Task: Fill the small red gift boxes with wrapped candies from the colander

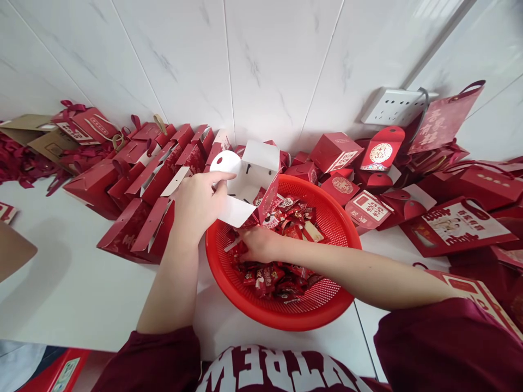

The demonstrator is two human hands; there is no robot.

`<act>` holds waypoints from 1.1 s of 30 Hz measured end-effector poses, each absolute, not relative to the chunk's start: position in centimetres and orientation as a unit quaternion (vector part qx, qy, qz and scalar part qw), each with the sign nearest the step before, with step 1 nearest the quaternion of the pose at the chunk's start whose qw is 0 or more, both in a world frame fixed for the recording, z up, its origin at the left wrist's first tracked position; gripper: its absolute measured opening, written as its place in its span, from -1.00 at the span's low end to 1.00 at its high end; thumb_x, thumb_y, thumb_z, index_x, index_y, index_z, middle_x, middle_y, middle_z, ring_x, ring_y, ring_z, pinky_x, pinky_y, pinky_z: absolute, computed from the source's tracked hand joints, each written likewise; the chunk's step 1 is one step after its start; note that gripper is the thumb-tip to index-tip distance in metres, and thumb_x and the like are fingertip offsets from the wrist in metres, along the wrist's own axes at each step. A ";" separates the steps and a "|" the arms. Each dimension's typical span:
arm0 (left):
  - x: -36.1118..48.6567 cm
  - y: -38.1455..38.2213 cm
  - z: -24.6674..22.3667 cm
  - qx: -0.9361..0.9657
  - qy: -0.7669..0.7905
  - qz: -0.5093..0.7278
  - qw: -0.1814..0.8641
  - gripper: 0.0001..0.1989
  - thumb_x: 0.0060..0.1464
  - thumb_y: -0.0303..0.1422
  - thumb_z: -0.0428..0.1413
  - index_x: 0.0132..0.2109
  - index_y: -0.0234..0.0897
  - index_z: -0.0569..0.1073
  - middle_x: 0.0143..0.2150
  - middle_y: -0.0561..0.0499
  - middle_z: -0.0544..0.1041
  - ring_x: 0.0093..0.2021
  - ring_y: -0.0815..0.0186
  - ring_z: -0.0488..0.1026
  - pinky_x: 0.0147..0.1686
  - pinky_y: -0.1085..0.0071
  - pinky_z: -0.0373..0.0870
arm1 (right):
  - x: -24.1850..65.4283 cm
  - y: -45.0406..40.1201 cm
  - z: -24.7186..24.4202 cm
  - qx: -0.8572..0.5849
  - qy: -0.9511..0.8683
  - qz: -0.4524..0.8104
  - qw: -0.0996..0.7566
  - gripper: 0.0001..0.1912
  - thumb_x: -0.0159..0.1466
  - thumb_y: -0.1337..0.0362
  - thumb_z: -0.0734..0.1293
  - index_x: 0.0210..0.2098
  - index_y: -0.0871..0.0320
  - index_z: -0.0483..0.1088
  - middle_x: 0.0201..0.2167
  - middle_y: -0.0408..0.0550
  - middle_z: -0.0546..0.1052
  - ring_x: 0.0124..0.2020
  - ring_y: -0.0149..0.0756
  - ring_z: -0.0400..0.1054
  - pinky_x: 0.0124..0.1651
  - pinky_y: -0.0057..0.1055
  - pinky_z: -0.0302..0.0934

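An open red gift box (267, 200) with a white inside is tilted over the back left rim of a red plastic basket (281, 320). My left hand (200, 201) grips its white flap between thumb and fingers. Red-wrapped candies (267, 277) fill the middle of the basket, a few pale ones among them. My right hand (259, 245) reaches down into the candies just below the box, its fingertips hidden among the wrappers, so I cannot make out what they hold.
Rows of red boxes (134, 228) stand at the left. More red boxes (335, 151) and bags (457, 226) crowd the right, below a white power strip (392, 106) at the tiled wall. Red ribbons (24, 158) lie at the far left.
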State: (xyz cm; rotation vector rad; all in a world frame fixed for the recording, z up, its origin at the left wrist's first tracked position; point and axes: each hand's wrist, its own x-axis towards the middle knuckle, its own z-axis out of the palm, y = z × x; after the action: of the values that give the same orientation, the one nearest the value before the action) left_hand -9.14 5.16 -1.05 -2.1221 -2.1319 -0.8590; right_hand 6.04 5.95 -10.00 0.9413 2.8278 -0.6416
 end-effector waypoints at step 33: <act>-3.9 2.4 -1.1 -0.670 -0.500 -0.414 -0.359 -0.67 0.26 -0.10 0.08 -0.27 -0.28 0.51 -0.31 -0.04 0.58 -0.27 0.27 0.54 -0.22 0.37 0.53 | 18.8 3.7 -2.8 0.412 0.755 -0.146 -0.489 -0.71 0.39 0.33 0.27 0.06 0.09 0.50 0.07 -0.02 0.56 0.11 -0.19 0.44 0.19 -0.19 0.32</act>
State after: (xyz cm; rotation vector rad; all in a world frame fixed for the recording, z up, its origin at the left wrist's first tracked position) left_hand -3.93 2.42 -1.10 -2.7826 -2.0782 -1.7203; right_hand 18.81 3.72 -2.83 1.9639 3.6036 -0.6966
